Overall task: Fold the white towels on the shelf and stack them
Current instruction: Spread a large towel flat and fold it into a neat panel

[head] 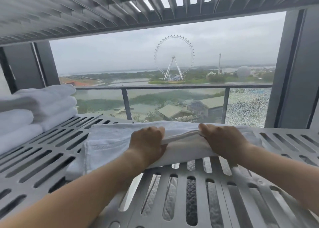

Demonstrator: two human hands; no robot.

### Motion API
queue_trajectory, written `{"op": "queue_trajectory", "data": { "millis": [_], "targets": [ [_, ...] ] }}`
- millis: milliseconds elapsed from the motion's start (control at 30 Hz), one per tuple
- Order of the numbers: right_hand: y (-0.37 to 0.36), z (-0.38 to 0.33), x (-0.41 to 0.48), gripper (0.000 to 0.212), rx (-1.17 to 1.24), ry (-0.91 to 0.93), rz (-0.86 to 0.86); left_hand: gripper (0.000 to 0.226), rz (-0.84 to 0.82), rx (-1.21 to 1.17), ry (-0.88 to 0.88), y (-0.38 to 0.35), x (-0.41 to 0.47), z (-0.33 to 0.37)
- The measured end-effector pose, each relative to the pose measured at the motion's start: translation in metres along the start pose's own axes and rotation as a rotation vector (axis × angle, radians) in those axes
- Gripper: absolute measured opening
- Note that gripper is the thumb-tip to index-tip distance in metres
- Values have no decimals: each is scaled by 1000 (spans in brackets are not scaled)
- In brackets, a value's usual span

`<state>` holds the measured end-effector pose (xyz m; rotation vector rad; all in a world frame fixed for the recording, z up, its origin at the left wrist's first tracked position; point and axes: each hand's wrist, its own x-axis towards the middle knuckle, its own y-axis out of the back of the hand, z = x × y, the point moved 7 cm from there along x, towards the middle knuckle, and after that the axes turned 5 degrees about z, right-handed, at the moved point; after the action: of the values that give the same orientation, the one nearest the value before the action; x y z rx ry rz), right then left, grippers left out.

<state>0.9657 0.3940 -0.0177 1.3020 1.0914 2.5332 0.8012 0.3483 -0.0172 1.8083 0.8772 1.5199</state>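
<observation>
A white towel (pixel 110 141) lies spread across the slotted grey metal shelf (pixel 215 189) in the middle of the view. My left hand (pixel 148 141) grips a folded edge of it near the centre. My right hand (pixel 222 139) grips the same raised fold a little to the right. The fold between both hands is lifted slightly off the layer beneath. At the far left of the shelf stands a stack of folded white towels (pixel 43 103), with another folded pile (pixel 13 124) in front of it.
A second slotted shelf (pixel 86 11) hangs close overhead. Behind the shelf is a window with a railing (pixel 172 87) and dark frame posts (pixel 293 68) at both sides. Bare shelf surface shows at the right and in front of the towel.
</observation>
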Motion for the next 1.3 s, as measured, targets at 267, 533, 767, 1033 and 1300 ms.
{"op": "queue_trajectory", "data": {
  "millis": [267, 533, 767, 1033, 1300],
  "targets": [
    [-3, -1, -4, 18, 120, -53, -37, 18, 22, 13, -81, 0, -6, 8],
    [39, 3, -19, 37, 82, 8, -128, 17, 6, 53, -14, 27, -46, -19],
    [58, -20, -48, 13, 224, 15, -312, 33, -71, 6, 26, 48, -92, -37],
    [129, -34, -97, 28, 174, -103, -302, 28, -41, 60, -56, 96, -147, -23],
    [185, -78, -162, 43, 171, -274, -321, 23, -61, -30, -114, 140, -232, 1]
  ]
}}
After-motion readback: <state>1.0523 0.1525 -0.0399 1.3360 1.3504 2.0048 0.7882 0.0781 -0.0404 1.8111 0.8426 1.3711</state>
